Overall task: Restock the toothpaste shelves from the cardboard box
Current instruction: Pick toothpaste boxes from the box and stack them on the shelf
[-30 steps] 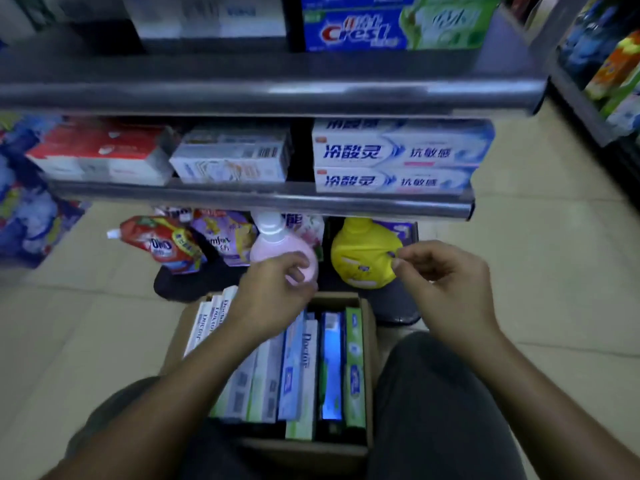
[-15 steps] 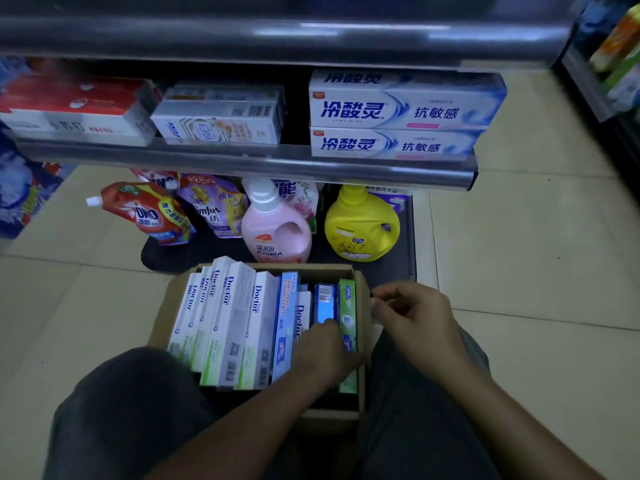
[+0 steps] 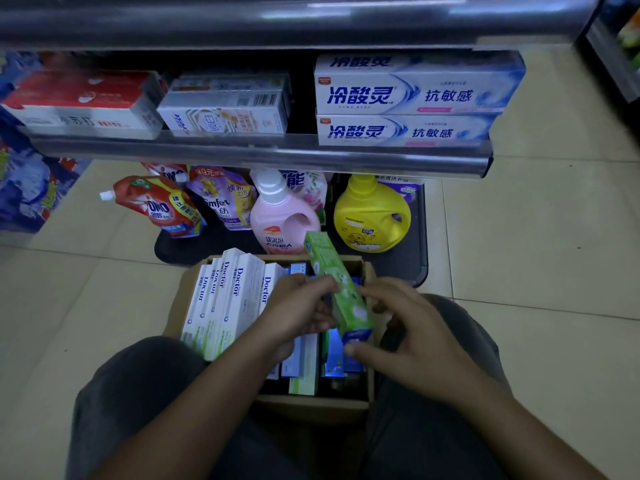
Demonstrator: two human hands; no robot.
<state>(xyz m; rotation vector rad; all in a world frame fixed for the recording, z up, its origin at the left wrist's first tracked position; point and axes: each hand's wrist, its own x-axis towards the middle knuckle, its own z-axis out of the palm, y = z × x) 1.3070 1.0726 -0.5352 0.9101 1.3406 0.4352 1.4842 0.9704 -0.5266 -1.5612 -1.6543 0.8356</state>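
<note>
We hold the green toothpaste carton (image 3: pixel 333 276) in both grips above the right-hand side of the cardboard box (image 3: pixel 311 408). The left grip (image 3: pixel 298 315) closes on the carton's mid-section from the left, fingers curled round it. The right grip (image 3: pixel 410 336) takes the near end: the thumb lies against the carton's lower end and the curled fingers meet its right face. The carton is tilted, with its far end raised past the box's far rim, in front of the pink bottle (image 3: pixel 282 221).

The box stands on the tiled floor (image 3: pixel 536 237) between our knees. White "Doctor" cartons (image 3: pixel 235 299) stand on end along its left side; blue and green cartons fill the right.

The toothpaste shelf (image 3: pixel 263 157) runs above and beyond the box. It carries two stacked blue-and-white cartons (image 3: pixel 408 98) at the right, a grey-white carton (image 3: pixel 225 107) at the centre and red-and-white cartons (image 3: pixel 79 102) at the left.

Below the shelf stand a yellow bottle (image 3: pixel 372 221), a red pouch (image 3: pixel 159 206) and a purple pouch (image 3: pixel 221 199).
</note>
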